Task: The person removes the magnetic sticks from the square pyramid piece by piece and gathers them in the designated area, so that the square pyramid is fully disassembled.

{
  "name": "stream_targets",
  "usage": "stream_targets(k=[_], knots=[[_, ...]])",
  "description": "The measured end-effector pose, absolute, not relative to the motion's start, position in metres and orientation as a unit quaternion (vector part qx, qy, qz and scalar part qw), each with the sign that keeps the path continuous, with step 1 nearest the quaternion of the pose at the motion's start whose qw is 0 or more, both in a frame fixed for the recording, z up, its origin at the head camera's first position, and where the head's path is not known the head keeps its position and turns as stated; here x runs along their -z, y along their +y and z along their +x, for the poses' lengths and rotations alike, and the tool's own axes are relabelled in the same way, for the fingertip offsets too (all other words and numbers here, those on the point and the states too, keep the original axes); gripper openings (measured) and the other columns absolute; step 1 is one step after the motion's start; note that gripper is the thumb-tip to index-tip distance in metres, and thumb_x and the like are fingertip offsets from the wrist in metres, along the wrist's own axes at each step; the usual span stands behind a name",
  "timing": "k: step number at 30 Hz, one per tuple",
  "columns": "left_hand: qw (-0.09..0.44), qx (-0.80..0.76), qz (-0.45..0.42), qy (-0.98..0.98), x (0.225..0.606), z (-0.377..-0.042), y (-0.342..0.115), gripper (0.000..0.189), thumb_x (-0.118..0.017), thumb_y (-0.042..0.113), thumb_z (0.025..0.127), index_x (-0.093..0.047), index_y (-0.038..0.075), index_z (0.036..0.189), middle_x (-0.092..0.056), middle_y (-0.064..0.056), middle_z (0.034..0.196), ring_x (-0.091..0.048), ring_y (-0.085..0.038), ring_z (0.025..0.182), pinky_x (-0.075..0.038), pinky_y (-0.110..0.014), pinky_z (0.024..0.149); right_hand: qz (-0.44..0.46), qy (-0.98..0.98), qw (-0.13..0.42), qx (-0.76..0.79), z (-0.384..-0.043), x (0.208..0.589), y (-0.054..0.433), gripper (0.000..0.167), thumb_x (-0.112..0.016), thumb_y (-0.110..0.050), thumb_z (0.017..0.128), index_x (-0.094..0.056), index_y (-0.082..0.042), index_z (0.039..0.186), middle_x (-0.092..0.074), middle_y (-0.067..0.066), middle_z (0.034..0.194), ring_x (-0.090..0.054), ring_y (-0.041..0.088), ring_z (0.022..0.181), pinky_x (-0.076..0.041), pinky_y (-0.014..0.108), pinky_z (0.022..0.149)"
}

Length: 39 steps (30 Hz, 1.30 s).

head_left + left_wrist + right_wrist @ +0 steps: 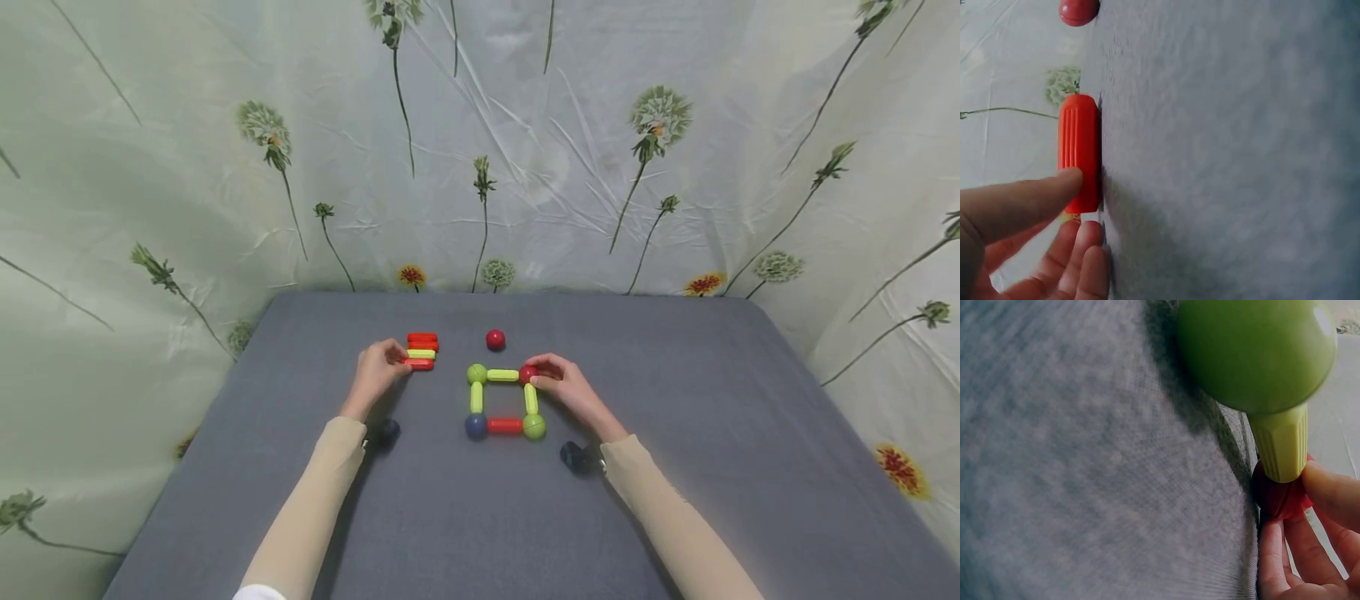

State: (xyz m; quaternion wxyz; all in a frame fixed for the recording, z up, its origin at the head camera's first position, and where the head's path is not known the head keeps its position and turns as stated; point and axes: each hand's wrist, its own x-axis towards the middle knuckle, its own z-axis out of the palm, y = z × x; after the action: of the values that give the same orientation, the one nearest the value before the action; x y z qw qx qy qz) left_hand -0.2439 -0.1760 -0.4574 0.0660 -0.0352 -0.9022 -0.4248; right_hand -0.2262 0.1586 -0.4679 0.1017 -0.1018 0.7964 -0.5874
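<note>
Several toy rods lie in a stack of rows on the table, red ones and a yellow-green rod (422,354). My left hand (380,372) holds the left end of the nearest red rod (420,364); in the left wrist view its thumb (1066,184) lies on that red rod (1079,150), with the index fingertip hidden. My right hand (572,390) grips a red ball (527,374) at the far right corner of a square of rods and balls. In the right wrist view, thumb and fingers surround the red ball (1275,494), which touches a yellow-green rod (1282,444).
The square also has a green ball (477,373), a blue ball (476,426), another green ball (534,427) and a red rod (505,426). A loose red ball (495,339) lies behind it. A floral curtain (525,208) hangs beyond the grey table (465,525).
</note>
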Motion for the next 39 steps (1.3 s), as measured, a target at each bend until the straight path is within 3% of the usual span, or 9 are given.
stream_targets(k=[5,8,11,16,21,28,33,39], knots=[[0.064,0.42,-0.092,-0.901,0.453,-0.248,-0.165,0.019,-0.074,-0.003,0.079,-0.061,-0.001,0.094,-0.057,-0.016,0.093,-0.059,-0.032,0.087,-0.048,-0.044,0.078,-0.13,0.792,0.08,0.591,-0.225,0.469,0.161,0.028,-0.063,-0.01,0.091,-0.06,-0.001,0.118,-0.061,0.015,0.113,-0.058,0.025,0.101,-0.047,0.036,0.089],[0.009,0.447,-0.181,-0.876,0.448,-0.246,-0.148,0.02,-0.069,-0.002,0.083,-0.063,0.0,0.102,-0.058,-0.016,0.102,-0.06,-0.032,0.092,-0.048,-0.045,0.082,-0.132,0.79,0.078,0.594,-0.225,0.468,0.162,0.028,-0.063,-0.01,0.091,-0.06,-0.001,0.117,-0.061,0.015,0.112,-0.058,0.025,0.101,-0.047,0.035,0.088],[-0.08,0.454,-0.263,-0.848,0.445,-0.246,-0.129,0.025,-0.062,-0.001,0.089,-0.062,0.002,0.114,-0.058,-0.015,0.114,-0.059,-0.03,0.101,-0.046,-0.045,0.088,-0.113,0.792,0.087,0.594,-0.226,0.468,0.162,0.03,-0.063,-0.009,0.091,-0.059,0.0,0.119,-0.061,0.016,0.115,-0.057,0.026,0.104,-0.046,0.036,0.091],[-0.151,0.392,-0.3,-0.857,0.442,-0.25,-0.104,0.024,-0.055,0.004,0.092,-0.065,0.01,0.113,-0.06,-0.004,0.116,-0.054,-0.021,0.104,-0.043,-0.038,0.09,-0.099,0.79,0.103,0.596,-0.228,0.469,0.158,0.034,-0.063,-0.007,0.092,-0.056,0.005,0.123,-0.059,0.021,0.119,-0.056,0.029,0.107,-0.045,0.034,0.091],[-0.143,0.362,-0.292,-0.873,0.441,-0.255,-0.094,0.021,-0.057,-0.001,0.086,-0.069,0.01,0.1,-0.063,-0.003,0.103,-0.052,-0.018,0.093,-0.042,-0.035,0.083,-0.105,0.787,0.108,0.599,-0.222,0.46,0.156,0.033,-0.06,-0.002,0.092,-0.054,0.009,0.123,-0.057,0.025,0.12,-0.055,0.031,0.108,-0.045,0.035,0.091],[-0.119,0.37,-0.286,-0.876,0.443,-0.257,-0.09,0.023,-0.064,-0.005,0.077,-0.071,0.008,0.094,-0.056,-0.004,0.096,-0.05,-0.02,0.084,-0.044,-0.032,0.073,-0.105,0.79,0.112,0.594,-0.211,0.437,0.152,0.033,-0.058,0.0,0.092,-0.053,0.011,0.123,-0.056,0.026,0.12,-0.055,0.031,0.108,-0.045,0.036,0.092],[-0.101,0.362,-0.256,-0.89,0.441,-0.257,-0.089,0.019,-0.067,-0.002,0.079,-0.071,0.011,0.093,-0.054,-0.004,0.1,-0.049,-0.021,0.091,-0.043,-0.033,0.074,-0.107,0.788,0.112,0.595,-0.209,0.435,0.151,0.033,-0.058,0.0,0.092,-0.053,0.011,0.123,-0.057,0.026,0.12,-0.055,0.032,0.108,-0.045,0.038,0.093],[-0.063,0.42,-0.19,-0.885,0.444,-0.274,-0.09,0.02,-0.069,-0.001,0.082,-0.065,0.006,0.101,-0.056,-0.01,0.103,-0.053,-0.026,0.089,-0.045,-0.037,0.075,-0.107,0.789,0.112,0.595,-0.208,0.435,0.151,0.032,-0.058,0.0,0.092,-0.053,0.01,0.123,-0.057,0.026,0.119,-0.055,0.032,0.108,-0.045,0.038,0.092]])
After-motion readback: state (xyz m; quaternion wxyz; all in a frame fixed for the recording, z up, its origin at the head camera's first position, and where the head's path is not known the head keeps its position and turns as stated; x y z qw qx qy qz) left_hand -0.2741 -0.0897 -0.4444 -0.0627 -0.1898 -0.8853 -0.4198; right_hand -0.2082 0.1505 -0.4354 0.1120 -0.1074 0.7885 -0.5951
